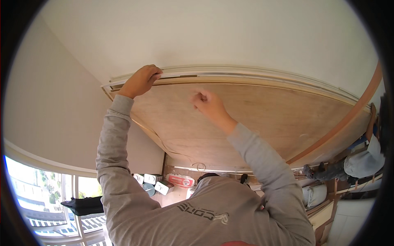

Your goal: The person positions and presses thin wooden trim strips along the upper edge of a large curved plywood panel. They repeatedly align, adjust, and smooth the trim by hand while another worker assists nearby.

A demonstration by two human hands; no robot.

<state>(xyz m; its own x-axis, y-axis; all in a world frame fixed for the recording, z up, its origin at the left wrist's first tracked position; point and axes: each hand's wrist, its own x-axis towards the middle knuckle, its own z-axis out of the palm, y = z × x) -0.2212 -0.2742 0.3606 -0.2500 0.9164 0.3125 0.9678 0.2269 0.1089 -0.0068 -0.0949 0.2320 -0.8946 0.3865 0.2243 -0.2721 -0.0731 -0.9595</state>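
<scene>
A wide plywood panel [246, 119] stretches across the view, with a narrow white trim strip [230, 75] along its upper edge. At the left end of that edge, my left hand [143, 80] is raised, its fingers bent and pressed together on the strip. Dark gaps show along the strip just right of these fingers. My right hand [210, 105] hangs in front of the panel, a little below the edge and apart from the strip. Its fingers are curled in and somewhat blurred; whatever they may hold is hidden.
A reddish-brown wooden band [344, 123] curves down the panel's right side. Beyond it, another person [363, 162] has an arm raised to the panel's end. Several boxes [152, 178] lie low at left, near a window [49, 192] and a black bag [84, 206].
</scene>
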